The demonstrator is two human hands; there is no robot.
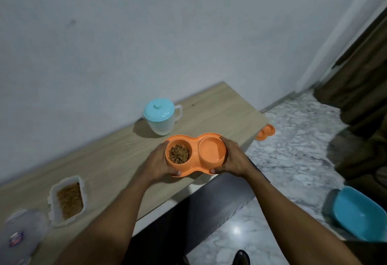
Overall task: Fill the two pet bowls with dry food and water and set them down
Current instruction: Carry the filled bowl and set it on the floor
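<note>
An orange double pet bowl (195, 169) is held over the near edge of the wooden table (117, 156). Its left cup holds brown dry food (179, 153); its right cup holds clear water (211, 149). My left hand (158, 162) grips the bowl's left end and my right hand (233, 157) grips its right end. A second orange double bowl (265, 132) lies on the marble floor past the table's far right corner, partly hidden by the table. A clear jug with a light blue lid (160, 116) stands on the table by the wall.
An open clear container of dry food (68, 198) sits at the table's left, with its clear lid (19, 233) beside it. A blue plastic tub (360, 214) lies on the floor at the right. Brown curtains (364, 80) hang at the far right.
</note>
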